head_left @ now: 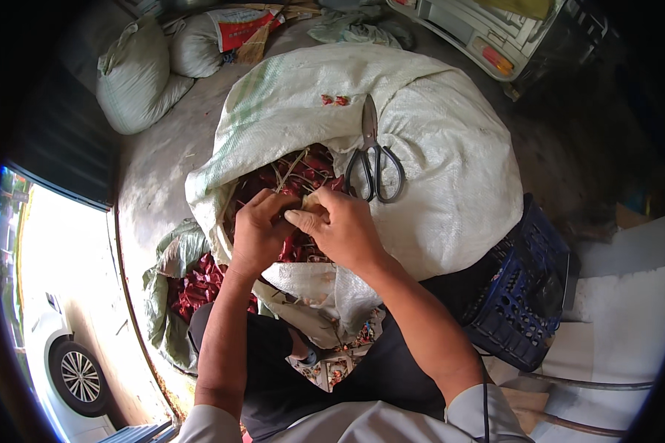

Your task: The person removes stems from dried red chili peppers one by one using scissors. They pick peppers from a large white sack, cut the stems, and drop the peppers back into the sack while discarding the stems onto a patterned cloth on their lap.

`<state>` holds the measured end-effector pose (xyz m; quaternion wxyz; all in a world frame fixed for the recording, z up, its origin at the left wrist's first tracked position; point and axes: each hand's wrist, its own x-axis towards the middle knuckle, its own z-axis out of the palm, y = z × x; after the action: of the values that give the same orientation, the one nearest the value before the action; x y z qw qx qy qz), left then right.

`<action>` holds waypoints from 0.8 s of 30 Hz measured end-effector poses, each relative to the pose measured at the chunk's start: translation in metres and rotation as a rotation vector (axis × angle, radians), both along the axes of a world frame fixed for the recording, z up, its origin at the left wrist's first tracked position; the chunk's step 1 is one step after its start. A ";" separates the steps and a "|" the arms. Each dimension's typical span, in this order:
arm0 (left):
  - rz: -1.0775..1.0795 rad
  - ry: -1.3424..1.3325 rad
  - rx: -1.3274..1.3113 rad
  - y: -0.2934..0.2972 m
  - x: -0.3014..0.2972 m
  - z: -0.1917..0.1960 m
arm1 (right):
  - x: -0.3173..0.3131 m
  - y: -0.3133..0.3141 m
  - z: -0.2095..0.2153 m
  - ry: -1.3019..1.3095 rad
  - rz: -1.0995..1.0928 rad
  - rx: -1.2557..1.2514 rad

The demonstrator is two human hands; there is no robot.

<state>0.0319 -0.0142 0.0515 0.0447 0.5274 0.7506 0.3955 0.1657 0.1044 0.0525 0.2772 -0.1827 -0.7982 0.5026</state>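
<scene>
Both hands, left hand (258,229) and right hand (340,225), pinch dried red chillies (307,173) at the open mouth of a white woven sack (436,140). Black-handled scissors (375,159) lie on the sack's top; grey-white tied sacks (133,74) sit beyond its far-left corner.

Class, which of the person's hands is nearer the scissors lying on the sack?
Right. The right hand sits just below the scissors; the left hand is farther left.

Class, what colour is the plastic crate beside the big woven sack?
Dark blue plastic crate, clearest in the head view.
</scene>
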 end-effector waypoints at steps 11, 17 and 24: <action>-0.184 -0.062 -0.119 -0.001 0.001 0.008 | -0.003 0.001 -0.011 0.186 0.005 0.213; -0.173 -0.704 0.058 -0.003 0.010 0.007 | -0.003 0.003 -0.008 0.274 0.108 -0.751; -0.116 -0.839 0.086 -0.002 0.007 0.004 | -0.011 0.000 -0.008 0.367 0.071 -0.826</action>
<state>0.0388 -0.0163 0.0552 0.3464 0.3635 0.6192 0.6037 0.1543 0.1046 0.0445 0.3005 -0.1583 -0.4744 0.8121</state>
